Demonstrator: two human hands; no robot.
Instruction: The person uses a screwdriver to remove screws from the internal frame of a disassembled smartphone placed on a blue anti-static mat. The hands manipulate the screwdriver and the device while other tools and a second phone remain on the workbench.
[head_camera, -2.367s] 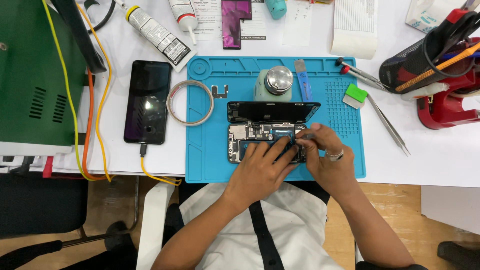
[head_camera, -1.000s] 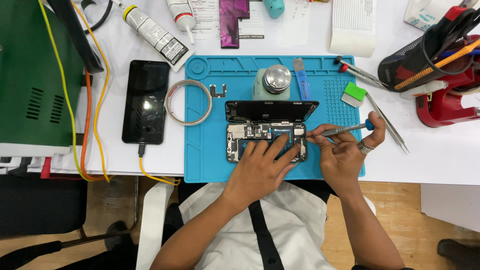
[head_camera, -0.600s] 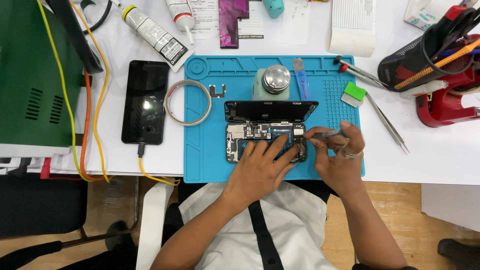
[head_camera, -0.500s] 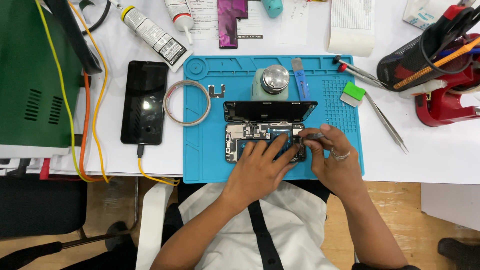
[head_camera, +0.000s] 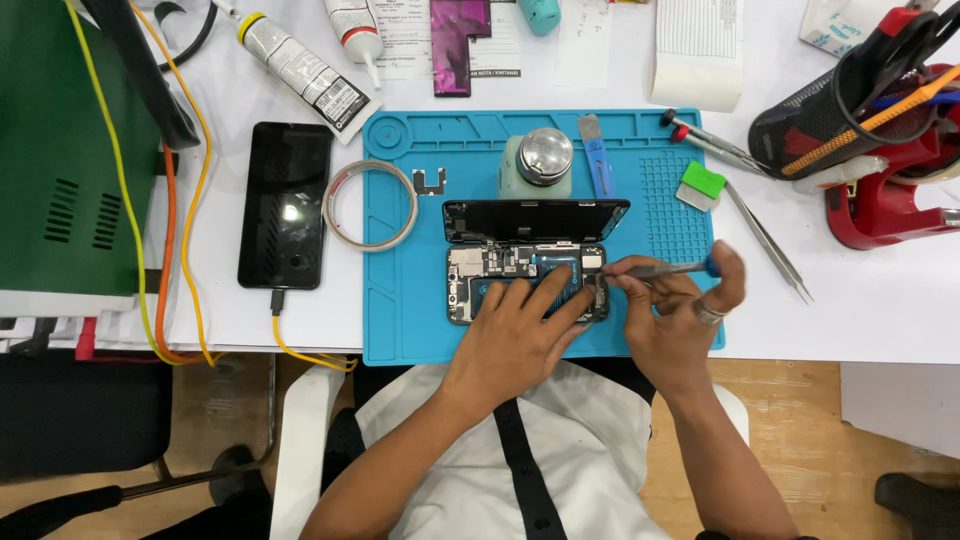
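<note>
While the left hand (head_camera: 515, 335) steadies the opened phone (head_camera: 500, 285), the screwdriver (head_camera: 655, 268) lies level, tip leftward.

The left hand (head_camera: 515, 330) lies palm down, fingers spread and stretched forward, the forearm running back toward the body. The right hand (head_camera: 672, 320) sits just beside it, fingers pinched together at the tips, a ring on one finger, wrist bent inward.

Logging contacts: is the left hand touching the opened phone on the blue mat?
Touching. The head view shows the left hand lying flat on the opened phone, fingers spread over its internals, with no gap visible.
</note>
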